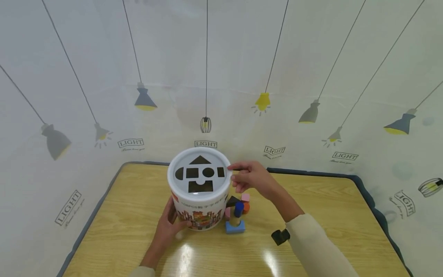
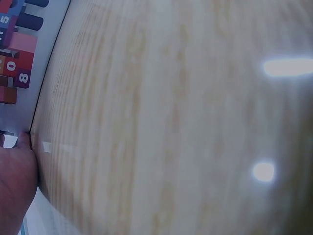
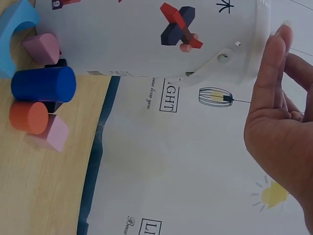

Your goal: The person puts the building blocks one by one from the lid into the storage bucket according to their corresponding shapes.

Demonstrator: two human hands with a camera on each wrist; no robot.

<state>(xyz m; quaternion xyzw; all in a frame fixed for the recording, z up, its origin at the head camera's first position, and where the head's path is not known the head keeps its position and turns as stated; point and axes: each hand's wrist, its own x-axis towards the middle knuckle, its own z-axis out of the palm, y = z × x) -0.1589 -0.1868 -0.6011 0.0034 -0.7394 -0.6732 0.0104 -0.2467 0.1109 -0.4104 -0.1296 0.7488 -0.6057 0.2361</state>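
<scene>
A white toy-block bucket [image 1: 204,206] stands upright on the table, its lid [image 1: 200,187] cut with shaped holes. My left hand [image 1: 167,227] holds the bucket low on its left side, thumb across the front; in the left wrist view that hand [image 2: 17,178] shows only in part. At the lid's right rim, the fingertips of my right hand [image 1: 254,177] touch the edge. From the right wrist view, this hand [image 3: 281,117] has nearly straight fingers along the rim. Beside the bucket's right side lie a light-blue arch block [image 1: 235,228] and a dark-blue cylinder block [image 1: 238,209].
Around the cylinder are an orange-red round block [image 3: 29,117], a pink cube [image 1: 245,197] and a dark triangular block [image 1: 232,201]. A white sheet [image 1: 221,77] printed with lamps rises behind the wooden table [image 1: 332,215]. A small black object [image 1: 280,237] sits by the right sleeve.
</scene>
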